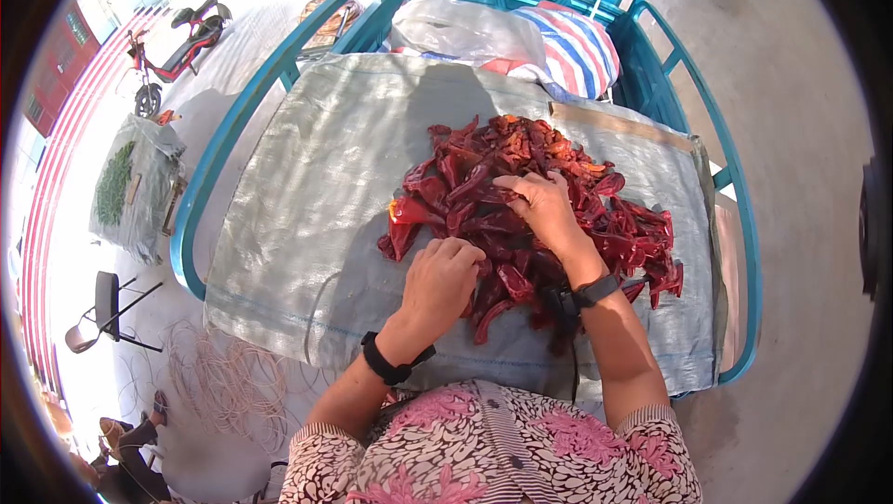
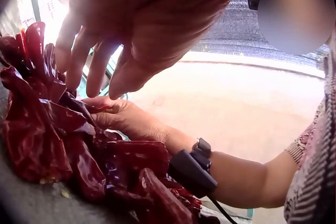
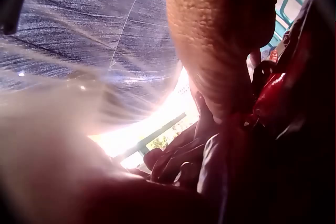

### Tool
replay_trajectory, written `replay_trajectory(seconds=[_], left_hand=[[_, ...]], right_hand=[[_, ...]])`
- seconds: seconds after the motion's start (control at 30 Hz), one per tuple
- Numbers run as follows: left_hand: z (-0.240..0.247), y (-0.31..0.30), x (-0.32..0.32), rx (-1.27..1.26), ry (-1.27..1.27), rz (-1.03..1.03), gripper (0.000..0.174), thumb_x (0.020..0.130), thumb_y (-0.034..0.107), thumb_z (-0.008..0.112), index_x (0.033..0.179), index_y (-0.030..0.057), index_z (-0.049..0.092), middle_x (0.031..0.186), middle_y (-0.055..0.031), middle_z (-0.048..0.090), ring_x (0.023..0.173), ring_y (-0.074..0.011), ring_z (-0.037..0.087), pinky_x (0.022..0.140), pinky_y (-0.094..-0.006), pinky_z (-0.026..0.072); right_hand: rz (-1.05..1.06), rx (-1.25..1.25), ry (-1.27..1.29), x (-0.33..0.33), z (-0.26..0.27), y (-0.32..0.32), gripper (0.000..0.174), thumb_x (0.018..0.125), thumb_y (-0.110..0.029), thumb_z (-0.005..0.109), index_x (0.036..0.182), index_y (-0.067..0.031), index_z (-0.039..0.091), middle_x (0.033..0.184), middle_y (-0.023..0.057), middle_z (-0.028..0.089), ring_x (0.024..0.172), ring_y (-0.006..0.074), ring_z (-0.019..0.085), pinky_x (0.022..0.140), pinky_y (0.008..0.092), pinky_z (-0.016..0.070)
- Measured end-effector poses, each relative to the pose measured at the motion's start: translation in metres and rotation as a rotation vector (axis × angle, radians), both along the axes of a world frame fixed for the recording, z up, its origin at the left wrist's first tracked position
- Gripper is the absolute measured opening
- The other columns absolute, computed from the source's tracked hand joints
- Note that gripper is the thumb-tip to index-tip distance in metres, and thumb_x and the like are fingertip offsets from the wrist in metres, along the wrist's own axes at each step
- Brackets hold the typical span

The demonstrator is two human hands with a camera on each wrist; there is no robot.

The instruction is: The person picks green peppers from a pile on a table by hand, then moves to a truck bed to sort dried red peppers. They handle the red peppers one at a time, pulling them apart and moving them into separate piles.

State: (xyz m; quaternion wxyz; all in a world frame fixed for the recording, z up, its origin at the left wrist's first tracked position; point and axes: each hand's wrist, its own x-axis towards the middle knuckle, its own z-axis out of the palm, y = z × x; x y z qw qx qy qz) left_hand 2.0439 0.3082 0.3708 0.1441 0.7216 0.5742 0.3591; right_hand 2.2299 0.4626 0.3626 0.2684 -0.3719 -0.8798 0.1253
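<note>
A heap of glossy dried red peppers lies on a grey woven sheet in the head view. My left hand is at the near left edge of the heap. In the left wrist view its fingers hang down loosely just over the peppers, with nothing gripped between them. My right hand reaches into the middle of the heap, and its thumb and fingers pinch a dried red pepper. The right wrist view is dark and blurred, with my right hand beside red peppers.
The sheet lies over a blue-green metal cart with side rails. A striped bag and a clear plastic bag sit behind. Along the far right runs a wooden strip. A folding chair and scooter stand left.
</note>
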Motion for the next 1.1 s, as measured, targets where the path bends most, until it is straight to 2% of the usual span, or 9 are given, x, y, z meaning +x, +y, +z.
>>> replay_trajectory(seconds=[0.13, 0.23, 0.27, 0.4, 0.5, 0.7, 0.9, 1.0, 1.1], left_hand=[[0.004, 0.001, -0.004, 0.027, -0.068, 0.064, 0.021, 0.087, 0.006, 0.067, 0.108, 0.0063, 0.066, 0.108, -0.0099, 0.066, 0.094, -0.0311, 0.065, 0.080, -0.0405, 0.0529], [0.010, -0.001, -0.005, -0.006, -0.202, 0.138, 0.029, 0.091, 0.008, 0.068, 0.120, 0.0061, 0.062, 0.109, -0.0107, 0.066, 0.090, -0.0247, 0.067, 0.073, -0.0354, 0.0540], [0.015, -0.001, -0.001, -0.019, -0.288, 0.167, 0.032, 0.093, 0.010, 0.068, 0.124, 0.0059, 0.060, 0.111, -0.0110, 0.066, 0.090, -0.0218, 0.067, 0.072, -0.0333, 0.0539], [0.020, 0.002, 0.009, 0.018, -0.526, 0.059, 0.043, 0.098, 0.015, 0.066, 0.137, 0.0047, 0.050, 0.106, -0.0089, 0.067, 0.088, -0.0119, 0.065, 0.069, -0.0274, 0.0524], [0.025, -0.002, 0.007, -0.310, -0.699, -0.014, 0.035, 0.100, 0.017, 0.066, 0.130, 0.0032, 0.056, 0.095, -0.0043, 0.067, 0.080, -0.0094, 0.064, 0.067, -0.0258, 0.0508], [0.020, -0.014, -0.012, -0.374, -0.721, 0.058, 0.017, 0.101, 0.018, 0.063, 0.106, 0.0017, 0.065, 0.083, -0.0001, 0.065, 0.070, -0.0062, 0.059, 0.061, -0.0223, 0.0462], [0.009, -0.024, -0.034, -0.228, -0.544, 0.241, 0.016, 0.094, 0.015, 0.070, 0.100, 0.0009, 0.065, 0.077, -0.0056, 0.062, 0.063, -0.0137, 0.058, 0.060, -0.0296, 0.0474], [0.008, -0.024, -0.047, -0.150, -0.204, 0.276, 0.019, 0.091, 0.014, 0.072, 0.105, 0.0034, 0.066, 0.089, -0.0101, 0.063, 0.066, -0.0208, 0.062, 0.064, -0.0342, 0.0501], [0.018, -0.016, -0.055, -0.213, -0.166, 0.373, 0.029, 0.089, 0.011, 0.070, 0.116, 0.0076, 0.063, 0.107, -0.0118, 0.061, 0.083, -0.0278, 0.067, 0.074, -0.0398, 0.0526]], right_hand=[[-0.096, -0.038, 0.050, 0.009, 0.016, -0.003, 0.032, 0.085, -0.003, 0.069, 0.115, -0.0126, 0.070, 0.091, 0.0055, 0.068, 0.093, 0.0244, 0.065, 0.108, 0.0482, 0.0335], [-0.109, -0.119, 0.215, 0.018, 0.033, -0.018, 0.030, 0.087, -0.001, 0.067, 0.116, -0.0086, 0.069, 0.095, 0.0089, 0.070, 0.091, 0.0251, 0.067, 0.100, 0.0433, 0.0427], [-0.054, -0.266, 0.383, 0.017, 0.036, -0.029, 0.027, 0.091, -0.003, 0.065, 0.118, -0.0061, 0.068, 0.099, 0.0082, 0.072, 0.084, 0.0197, 0.067, 0.083, 0.0349, 0.0508], [0.033, -0.834, 0.462, 0.018, 0.057, -0.078, 0.024, 0.097, -0.007, 0.064, 0.121, -0.0045, 0.067, 0.098, -0.0009, 0.068, 0.086, 0.0046, 0.057, 0.074, 0.0240, 0.0494], [0.057, -0.938, 0.563, 0.024, 0.046, -0.090, 0.023, 0.098, -0.008, 0.064, 0.120, -0.0034, 0.067, 0.095, -0.0024, 0.065, 0.084, 0.0057, 0.058, 0.073, 0.0236, 0.0493], [-0.017, -0.983, 0.484, 0.044, 0.036, -0.096, 0.019, 0.098, -0.009, 0.064, 0.116, -0.0046, 0.068, 0.097, -0.0011, 0.065, 0.083, 0.0059, 0.059, 0.073, 0.0237, 0.0509], [-0.108, -0.813, 0.710, 0.038, 0.032, -0.095, 0.019, 0.100, -0.011, 0.063, 0.117, -0.0032, 0.066, 0.098, -0.0013, 0.065, 0.082, 0.0052, 0.058, 0.073, 0.0229, 0.0512], [-0.042, -0.788, 0.628, 0.024, 0.034, -0.098, 0.023, 0.099, -0.011, 0.063, 0.121, -0.0024, 0.064, 0.107, 0.0040, 0.068, 0.094, 0.0105, 0.063, 0.082, 0.0267, 0.0525], [-0.036, -0.684, 0.494, 0.015, 0.037, -0.098, 0.029, 0.098, -0.010, 0.065, 0.125, -0.0025, 0.063, 0.113, 0.0077, 0.068, 0.103, 0.0140, 0.065, 0.089, 0.0291, 0.0522]])
